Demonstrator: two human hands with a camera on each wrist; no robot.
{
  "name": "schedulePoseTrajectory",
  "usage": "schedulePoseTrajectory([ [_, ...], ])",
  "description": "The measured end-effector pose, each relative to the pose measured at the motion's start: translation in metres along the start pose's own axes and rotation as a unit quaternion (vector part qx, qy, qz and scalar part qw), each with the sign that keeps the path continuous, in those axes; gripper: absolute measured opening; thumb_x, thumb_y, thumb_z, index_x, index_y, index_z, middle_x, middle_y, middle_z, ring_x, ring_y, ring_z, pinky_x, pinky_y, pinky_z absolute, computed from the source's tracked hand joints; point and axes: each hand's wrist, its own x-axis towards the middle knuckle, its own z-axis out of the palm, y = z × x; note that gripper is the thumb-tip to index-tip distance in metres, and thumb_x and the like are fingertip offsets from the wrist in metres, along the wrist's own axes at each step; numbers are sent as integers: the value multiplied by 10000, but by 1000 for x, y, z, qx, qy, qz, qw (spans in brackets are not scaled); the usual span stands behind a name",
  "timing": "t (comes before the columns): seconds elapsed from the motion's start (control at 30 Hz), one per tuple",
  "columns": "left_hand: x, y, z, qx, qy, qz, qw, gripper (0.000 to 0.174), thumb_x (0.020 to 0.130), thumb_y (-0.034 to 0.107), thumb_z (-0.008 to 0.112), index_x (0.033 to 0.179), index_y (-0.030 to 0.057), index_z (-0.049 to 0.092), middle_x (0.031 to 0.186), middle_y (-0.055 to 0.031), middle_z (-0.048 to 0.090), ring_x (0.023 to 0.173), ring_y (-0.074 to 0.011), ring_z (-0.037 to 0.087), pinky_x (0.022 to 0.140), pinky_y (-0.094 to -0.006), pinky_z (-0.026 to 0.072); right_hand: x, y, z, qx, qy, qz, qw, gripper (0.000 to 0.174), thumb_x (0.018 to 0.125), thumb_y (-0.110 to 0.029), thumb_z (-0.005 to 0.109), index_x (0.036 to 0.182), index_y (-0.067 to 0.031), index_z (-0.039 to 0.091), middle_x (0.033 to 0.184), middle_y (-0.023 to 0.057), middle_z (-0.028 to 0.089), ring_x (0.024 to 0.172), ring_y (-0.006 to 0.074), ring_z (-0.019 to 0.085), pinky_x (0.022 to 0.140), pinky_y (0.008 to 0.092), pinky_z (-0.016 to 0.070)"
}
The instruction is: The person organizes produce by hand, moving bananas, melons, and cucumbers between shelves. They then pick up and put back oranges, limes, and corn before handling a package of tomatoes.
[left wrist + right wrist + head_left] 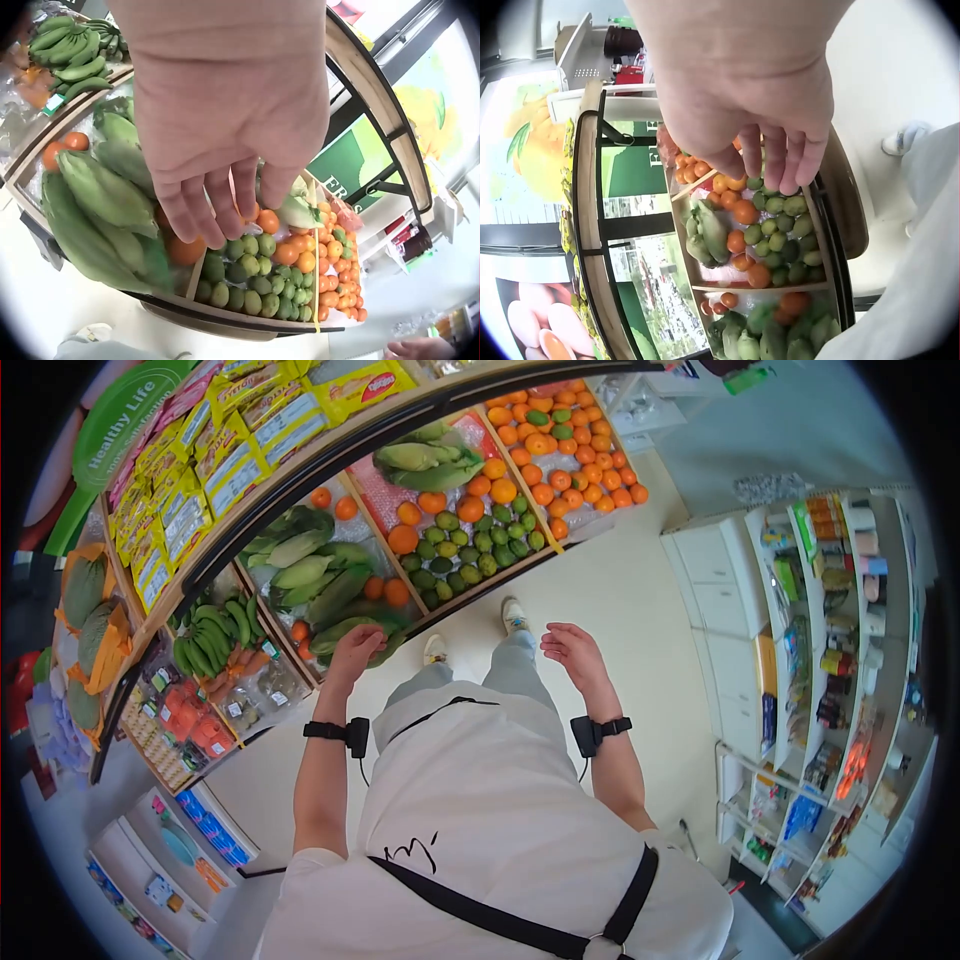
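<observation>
My left hand (358,652) hangs in the air at the front edge of the produce stand, close to the corn in green husks (325,592); its fingers are loosely bent with nothing in them. In the left wrist view that hand (232,135) overlaps the corn and green limes (247,277). My right hand (574,654) is held out over the floor, right of the limes (480,550), fingers relaxed and holding nothing. Oranges (470,509) lie beside the limes, and more husked corn (425,460) sits behind them. The right wrist view shows the right hand (750,112) in front of the bins.
Green bananas (212,638) and packed produce (195,720) fill the stand's left end. Yellow snack bags (240,450) line the upper shelf behind a dark rail. Mandarins (575,455) occupy the right bin. White shelves (800,610) with bottles and packets stand at right, white drawers (712,610) beside them.
</observation>
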Motion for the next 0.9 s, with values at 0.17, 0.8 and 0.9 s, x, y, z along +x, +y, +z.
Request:
schedulePoseTrajectory([
  [0.17,12,24,59,-56,60,7,997,297,1002,240,658,1232,50,663,1131,-60,724,1025,-156,681,863,-281,525,59,-68,-33,-66,-66,18,995,294,1004,-170,603,1233,11,634,1036,119,710,947,212,702,866,325,573],
  [0.8,-25,86,167,-257,221,96,936,296,1042,209,602,1283,43,642,1159,-73,718,1042,-165,696,937,-306,538,184,-158,16,-127,-247,83,957,279,982,-126,629,1232,-4,606,1029,110,708,940,237,701,849,361,578],
  [0.9,-30,74,157,-269,226,107,930,299,1040,216,605,1282,45,639,1167,-74,716,1050,-164,695,938,-306,535,176,-150,33,-144,-257,89,951,274,978,-122,634,1223,-3,609,1024,110,710,937,238,701,848,361,577],
])
